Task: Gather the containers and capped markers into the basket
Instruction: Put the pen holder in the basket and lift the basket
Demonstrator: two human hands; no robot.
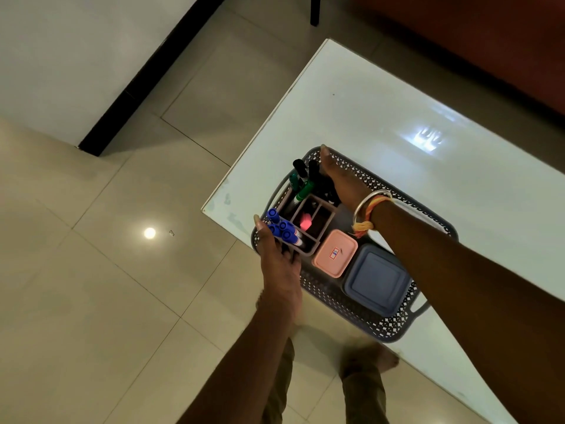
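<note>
Organizer (308,223) stands inside the basket (360,319) at its far-left end, near the table's (397,102) left corner, its long axis running along the basket's short side. The left hand (279,261) clasps its near end, beside the blue markers (282,229); the right hand (339,179) reaches over the black and green markers (304,179) at its far end, fingers hidden, so its hold cannot be told. The pink box (334,253) and blue box (377,280) lie lidded just right of it. All seems gathered.

Perforated grey plastic basket (379,327) on a glossy white table (382,111) (lamp glare); smooth plastic container lids (376,278).
</note>
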